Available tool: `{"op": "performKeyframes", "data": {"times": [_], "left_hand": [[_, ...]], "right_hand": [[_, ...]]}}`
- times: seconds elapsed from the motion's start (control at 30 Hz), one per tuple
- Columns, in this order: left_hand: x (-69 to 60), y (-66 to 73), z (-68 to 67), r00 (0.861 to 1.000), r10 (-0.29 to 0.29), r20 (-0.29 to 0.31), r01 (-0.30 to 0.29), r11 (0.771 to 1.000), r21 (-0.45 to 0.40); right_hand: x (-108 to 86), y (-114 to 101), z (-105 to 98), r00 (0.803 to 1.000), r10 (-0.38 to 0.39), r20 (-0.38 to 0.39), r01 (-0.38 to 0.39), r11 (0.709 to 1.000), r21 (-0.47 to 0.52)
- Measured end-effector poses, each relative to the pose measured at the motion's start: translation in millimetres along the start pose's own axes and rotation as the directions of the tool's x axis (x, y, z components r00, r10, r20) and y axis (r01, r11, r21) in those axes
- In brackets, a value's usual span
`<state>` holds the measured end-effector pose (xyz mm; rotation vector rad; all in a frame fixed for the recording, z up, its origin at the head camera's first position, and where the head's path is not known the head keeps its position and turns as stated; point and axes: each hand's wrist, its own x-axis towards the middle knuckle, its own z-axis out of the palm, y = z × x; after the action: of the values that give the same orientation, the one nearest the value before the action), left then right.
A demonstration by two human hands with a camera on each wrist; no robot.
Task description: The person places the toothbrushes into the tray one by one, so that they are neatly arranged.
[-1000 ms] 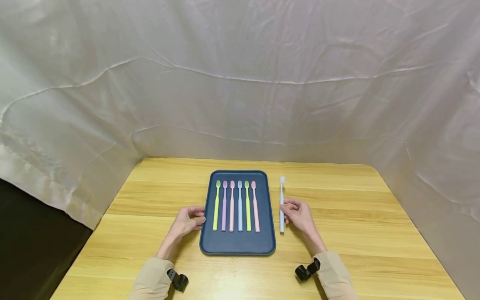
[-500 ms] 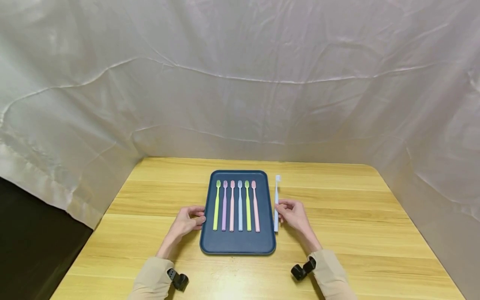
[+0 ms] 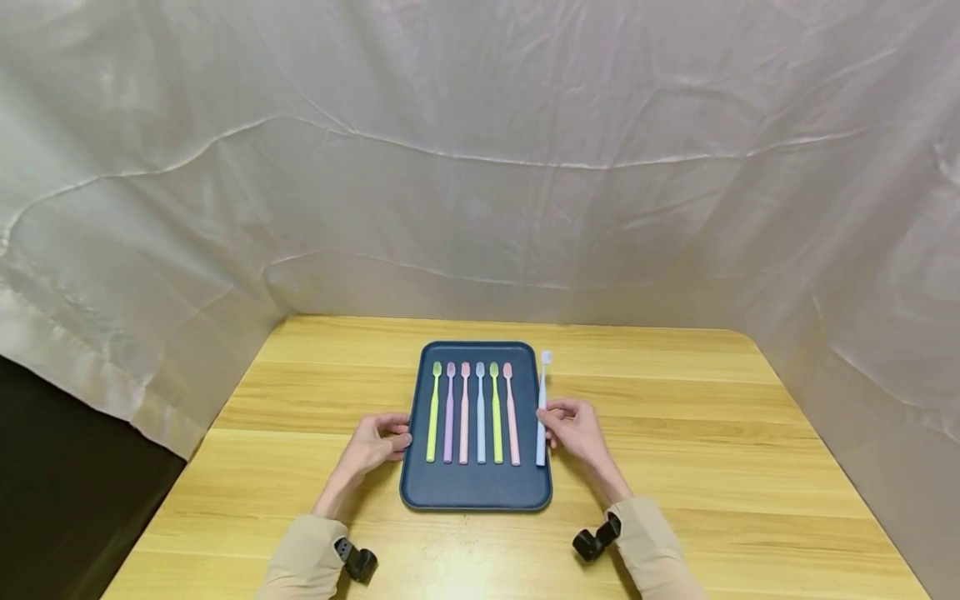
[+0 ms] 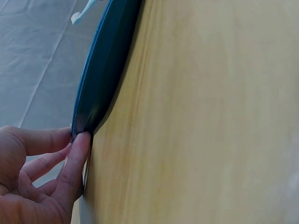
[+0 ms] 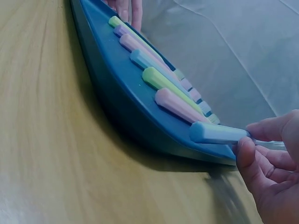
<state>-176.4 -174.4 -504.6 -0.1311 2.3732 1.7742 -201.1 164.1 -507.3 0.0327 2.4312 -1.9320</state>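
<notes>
A dark blue tray (image 3: 476, 490) lies on the table with several toothbrushes side by side on it, heads toward the far end. From left they are green (image 3: 432, 417), purple (image 3: 449, 417), pink (image 3: 462, 421), blue (image 3: 481, 421), green (image 3: 496, 417) and pink (image 3: 512, 421). My right hand (image 3: 576, 429) pinches a light blue toothbrush (image 5: 217, 134) between thumb and fingers, over the tray's right rim, its head pointing away. My left hand (image 3: 375, 442) pinches the tray's left rim, thumb and index finger meeting at the edge (image 4: 79, 128) in the left wrist view.
The wooden table (image 3: 675, 400) stretches out on both sides of the tray. Pale grey cloth (image 3: 480, 208) hangs behind it and along the sides. A black strap-on camera (image 3: 356, 560) sits on the left wrist, another camera (image 3: 596, 540) on the right.
My right hand has carried the light blue toothbrush left, from the table beside the tray to over its right rim. My left hand and the tray have stayed in place.
</notes>
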Motion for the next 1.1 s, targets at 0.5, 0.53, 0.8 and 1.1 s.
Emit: {"op": "performKeyframes", "data": {"times": [0.5, 0.53, 0.8, 1.1], "left_hand": [[0.0, -0.2, -0.2, 1.0, 0.002, 0.01, -0.002, 1.0, -0.003], [-0.3, -0.1, -0.4, 1.0, 0.006, 0.013, -0.006, 1.0, -0.001], [-0.4, -0.6, -0.5, 1.0, 0.011, 0.024, -0.012, 1.0, 0.01], [0.2, -0.6, -1.2, 1.0, -0.003, 0.015, 0.003, 1.0, 0.005]], "right_hand": [[-0.1, -3, 10, 0.999, 0.019, -0.037, -0.021, 0.999, -0.044], [0.1, -3, 10, 0.999, 0.017, -0.041, -0.019, 0.998, -0.052], [1.6, 0, 13, 0.996, -0.037, -0.081, 0.028, 0.992, -0.12], [2.0, 3, 17, 0.992, -0.059, -0.111, 0.042, 0.987, -0.154]]}}
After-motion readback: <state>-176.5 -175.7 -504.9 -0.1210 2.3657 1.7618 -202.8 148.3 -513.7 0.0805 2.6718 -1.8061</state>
